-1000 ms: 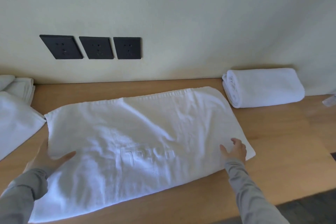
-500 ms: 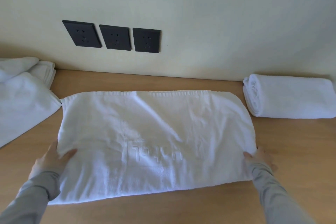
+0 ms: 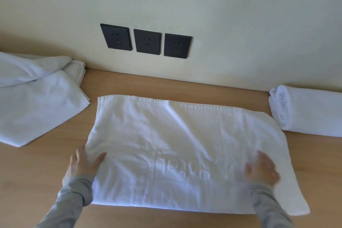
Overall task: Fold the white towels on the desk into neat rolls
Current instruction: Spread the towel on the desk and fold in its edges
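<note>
On the smooth wooden desk (image 3: pixel 129 87), a rectangular terry towel (image 3: pixel 185 144) is pressed flat by spread left hand (image 3: pixel 83 164) at 9 o'clock and blurred, flat-laid right hand (image 3: pixel 262 170) at 3 o'clock.

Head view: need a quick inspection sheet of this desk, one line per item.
Surface: wooden desk, bare at the edges.
Job's things: flat towel spread at centre; rolled towel by the wall at right; loose towels heaped at left.
Clutter: nothing seen.
Grippers: left hand on the flat towel's left edge; right hand on its right part, blurred.
Cables: nothing seen.
Surroundings: pale wall, three black sockets.
</note>
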{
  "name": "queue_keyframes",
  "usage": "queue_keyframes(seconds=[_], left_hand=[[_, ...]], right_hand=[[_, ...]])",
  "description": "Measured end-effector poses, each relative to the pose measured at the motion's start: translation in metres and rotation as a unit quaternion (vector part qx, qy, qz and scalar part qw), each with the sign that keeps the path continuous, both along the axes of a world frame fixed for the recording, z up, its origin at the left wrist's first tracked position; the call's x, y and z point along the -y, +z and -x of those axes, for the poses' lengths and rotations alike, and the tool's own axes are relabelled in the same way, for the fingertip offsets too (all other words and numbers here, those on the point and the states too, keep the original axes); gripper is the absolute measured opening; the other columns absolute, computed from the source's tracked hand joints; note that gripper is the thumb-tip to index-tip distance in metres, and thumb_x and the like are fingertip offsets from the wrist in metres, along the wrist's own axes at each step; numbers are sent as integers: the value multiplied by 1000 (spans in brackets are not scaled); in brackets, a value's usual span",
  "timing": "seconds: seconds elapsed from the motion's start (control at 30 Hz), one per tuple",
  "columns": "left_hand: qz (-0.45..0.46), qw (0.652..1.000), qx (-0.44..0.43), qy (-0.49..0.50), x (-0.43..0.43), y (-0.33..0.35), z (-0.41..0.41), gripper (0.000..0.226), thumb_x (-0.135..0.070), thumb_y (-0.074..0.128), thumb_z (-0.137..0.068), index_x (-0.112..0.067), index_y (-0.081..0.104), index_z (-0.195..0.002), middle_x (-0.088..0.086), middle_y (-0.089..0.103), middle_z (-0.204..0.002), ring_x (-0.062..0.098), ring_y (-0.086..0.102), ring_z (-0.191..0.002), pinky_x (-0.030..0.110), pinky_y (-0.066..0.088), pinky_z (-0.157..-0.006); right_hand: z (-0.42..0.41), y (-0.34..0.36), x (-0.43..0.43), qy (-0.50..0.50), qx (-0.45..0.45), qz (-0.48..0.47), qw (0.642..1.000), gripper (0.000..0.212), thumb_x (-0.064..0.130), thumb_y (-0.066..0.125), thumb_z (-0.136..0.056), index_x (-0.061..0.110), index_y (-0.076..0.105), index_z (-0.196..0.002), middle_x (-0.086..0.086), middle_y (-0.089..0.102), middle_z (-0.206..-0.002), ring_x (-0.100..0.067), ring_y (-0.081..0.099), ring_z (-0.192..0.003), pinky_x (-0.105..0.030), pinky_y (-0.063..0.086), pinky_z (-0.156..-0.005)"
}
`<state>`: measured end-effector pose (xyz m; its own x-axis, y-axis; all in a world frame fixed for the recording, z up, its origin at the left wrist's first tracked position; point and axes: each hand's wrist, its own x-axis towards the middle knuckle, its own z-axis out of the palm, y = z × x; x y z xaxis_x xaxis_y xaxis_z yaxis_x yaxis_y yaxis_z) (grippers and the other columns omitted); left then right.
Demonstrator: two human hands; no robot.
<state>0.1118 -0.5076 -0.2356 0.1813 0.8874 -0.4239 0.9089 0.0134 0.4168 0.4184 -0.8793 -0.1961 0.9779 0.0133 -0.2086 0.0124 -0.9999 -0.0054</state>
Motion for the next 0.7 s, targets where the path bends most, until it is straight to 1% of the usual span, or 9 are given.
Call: queue_keyframes(seconds=[0.03,0.1,0.2,0.3,0.4,0.47,0.53,0.6,0.7], left_hand=[[1,1000,8,4,4,0,4,75,-64,63,-71,-25,33,-128,11,47,-114,38,53,-96,47,44,-76],[5,1000,23,19,9,1,16,74,-61,67,-69,-24,37,-126,10,48,-110,34,51,-91,45,43,-74],[3,998,33,48,18,6,35,65,-48,76,-69,-19,46,-119,11,49,-108,32,50,-91,43,43,-78],[-22,995,68,75,26,12,49,49,-25,83,-66,-11,58,-106,10,50,-100,35,52,-93,43,45,-81],[-32,991,104,75,27,14,58,41,-11,84,-64,-9,63,-99,7,52,-94,31,54,-87,40,44,-81],[-12,988,126,84,25,17,60,41,-6,82,-64,-15,63,-98,4,53,-91,25,52,-83,34,40,-77],[20,984,147,98,23,21,60,42,-4,80,-64,-23,61,-96,2,54,-85,22,52,-78,30,38,-72],[55,978,175,102,20,25,59,41,-5,81,-64,-31,61,-89,2,59,-76,21,54,-72,25,40,-65],[77,976,191,66,17,29,58,33,-10,82,-66,-30,62,-84,-2,61,-65,11,53,-57,13,39,-57]], right_hand=[[11,1,-22,60,-5,-30,998,64,26,54,-88,16,27,-145,-9,27,-151,-24,26,-139,-42,28,-108],[35,-5,-81,197,-23,-71,977,61,28,50,-90,18,27,-145,-4,26,-152,-17,21,-141,-34,22,-110],[76,-16,-163,358,-68,-111,925,54,28,36,-96,21,20,-147,1,13,-156,-15,8,-145,-35,11,-114],[110,-26,-224,449,-98,-113,881,53,29,32,-97,23,16,-148,5,7,-157,-12,0,-145,-37,5,-114],[129,-32,-269,501,-109,-105,852,53,29,32,-98,21,16,-148,4,7,-157,-13,-1,-145,-40,2,-114],[132,-32,-294,515,-111,-105,843,53,27,33,-97,19,17,-147,3,11,-156,-14,1,-145,-41,4,-114],[129,-28,-320,514,-113,-114,843,53,24,36,-96,19,20,-146,3,16,-155,-13,6,-144,-41,9,-114],[121,-22,-349,508,-109,-129,844,52,23,39,-96,19,23,-145,2,24,-152,-15,15,-142,-40,17,-111],[110,-14,-393,510,-104,-132,843,48,22,41,-96,18,29,-142,-1,36,-145,-19,29,-135,-39,30,-102]])
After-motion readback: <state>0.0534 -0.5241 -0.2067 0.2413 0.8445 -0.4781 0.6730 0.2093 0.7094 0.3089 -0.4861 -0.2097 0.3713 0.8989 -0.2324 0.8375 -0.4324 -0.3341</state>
